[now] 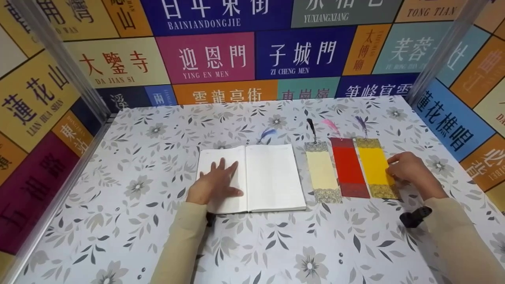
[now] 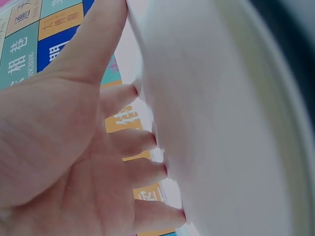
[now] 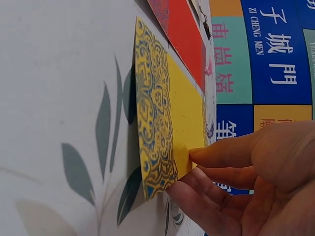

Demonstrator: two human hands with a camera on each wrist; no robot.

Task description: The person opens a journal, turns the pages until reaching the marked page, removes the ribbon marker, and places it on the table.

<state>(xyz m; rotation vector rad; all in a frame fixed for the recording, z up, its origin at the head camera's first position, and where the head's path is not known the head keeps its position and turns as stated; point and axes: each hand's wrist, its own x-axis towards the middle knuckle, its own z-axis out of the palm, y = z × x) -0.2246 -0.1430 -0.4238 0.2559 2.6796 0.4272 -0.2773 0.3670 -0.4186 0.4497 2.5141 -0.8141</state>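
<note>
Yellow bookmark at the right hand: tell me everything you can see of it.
The yellow bookmark is a thin, flat rectangle that looks like stiff paper or card. Its middle is plain bright yellow; both ends carry ornate bands, the near one scrolled in blue-grey on yellow. A purple tassel extends from its far end. It lies lengthwise away from the person on the floral tabletop, just right of the red bookmark. The right hand pinches its right edge, thumb above, fingers beneath.
</note>
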